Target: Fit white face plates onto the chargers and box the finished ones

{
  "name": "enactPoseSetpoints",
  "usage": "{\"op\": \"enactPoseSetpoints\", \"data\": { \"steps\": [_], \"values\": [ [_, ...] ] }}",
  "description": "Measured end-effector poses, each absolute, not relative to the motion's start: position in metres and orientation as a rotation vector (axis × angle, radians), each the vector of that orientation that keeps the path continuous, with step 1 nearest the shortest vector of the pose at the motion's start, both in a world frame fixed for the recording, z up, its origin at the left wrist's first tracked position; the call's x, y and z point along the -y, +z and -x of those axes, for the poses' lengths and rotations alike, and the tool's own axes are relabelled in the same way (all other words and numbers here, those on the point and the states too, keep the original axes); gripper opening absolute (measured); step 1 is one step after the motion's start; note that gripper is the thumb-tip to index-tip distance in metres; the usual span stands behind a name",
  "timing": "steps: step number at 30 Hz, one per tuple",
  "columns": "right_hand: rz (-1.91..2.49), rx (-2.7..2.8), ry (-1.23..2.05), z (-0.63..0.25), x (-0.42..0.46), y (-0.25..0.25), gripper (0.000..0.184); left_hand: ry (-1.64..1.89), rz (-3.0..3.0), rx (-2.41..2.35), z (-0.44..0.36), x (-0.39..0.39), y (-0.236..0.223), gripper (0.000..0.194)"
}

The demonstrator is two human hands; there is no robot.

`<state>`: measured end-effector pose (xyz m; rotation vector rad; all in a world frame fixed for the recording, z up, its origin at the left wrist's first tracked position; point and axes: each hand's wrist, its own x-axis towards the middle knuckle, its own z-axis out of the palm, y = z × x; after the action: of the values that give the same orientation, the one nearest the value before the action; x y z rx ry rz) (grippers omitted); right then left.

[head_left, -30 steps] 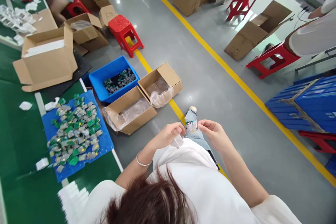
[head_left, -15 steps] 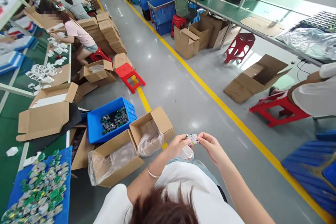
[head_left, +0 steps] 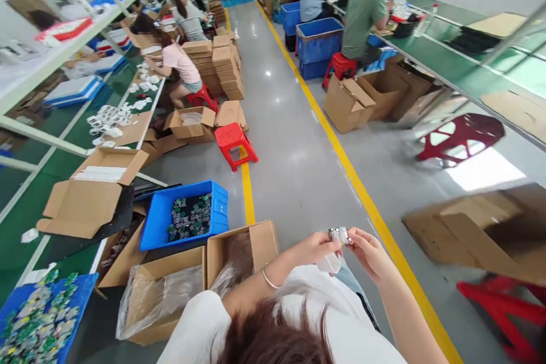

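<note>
My right hand (head_left: 367, 251) pinches the right end of a small grey-and-white electronic module (head_left: 340, 235) with dark round spots. The fingers of my left hand (head_left: 318, 247) are closed at the module's left end. Below those fingers, a white plastic housing (head_left: 329, 263) hangs in the same hand, its far side partly hidden. Both hands are close together in front of my body, above the floor. Exactly how the left fingertips meet the module is too small to make out.
Lined cartons (head_left: 168, 290) and a blue bin (head_left: 183, 242) of modules stand to my left. Beyond them is a red stool (head_left: 236, 145). More modules lie on a blue sheet (head_left: 83, 307) on the green bench. Several people sit at benches along the aisle; a carton (head_left: 473, 227) is at right.
My view has lifted and turned, showing more of the aisle. The left fingers, earlier apart from the module, have come to its left end. The right hand still pinches it.
</note>
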<state>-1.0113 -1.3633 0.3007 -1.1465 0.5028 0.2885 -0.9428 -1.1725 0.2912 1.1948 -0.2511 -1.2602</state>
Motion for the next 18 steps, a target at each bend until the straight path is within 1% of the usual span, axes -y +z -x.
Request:
{"op": "enactPoseSetpoints", "data": {
  "steps": [4,7,10,13,16,18],
  "values": [
    [1.193,-0.41,0.433,0.88,1.358,0.286,0.05,-1.025,-1.335,0.315,0.843,1.145,0.285,0.058],
    [1.225,-0.342,0.541,0.772,1.333,0.268,0.048,-0.834,-1.369,0.186,0.767,1.115,0.271,0.064],
    [1.232,-0.276,0.628,0.66,1.288,0.261,0.046,-0.673,-1.323,0.046,0.692,1.079,0.266,0.074],
    [1.235,-0.172,0.637,0.553,1.227,0.275,0.047,-0.396,-1.173,-0.068,0.626,1.031,0.275,0.081],
    [1.223,-0.024,0.686,0.457,1.156,0.297,0.048,-0.118,-1.083,-0.194,0.573,0.968,0.291,0.085],
    [1.238,0.05,0.754,0.404,1.102,0.308,0.045,0.097,-1.06,-0.248,0.543,0.919,0.3,0.08]
  ]
}}
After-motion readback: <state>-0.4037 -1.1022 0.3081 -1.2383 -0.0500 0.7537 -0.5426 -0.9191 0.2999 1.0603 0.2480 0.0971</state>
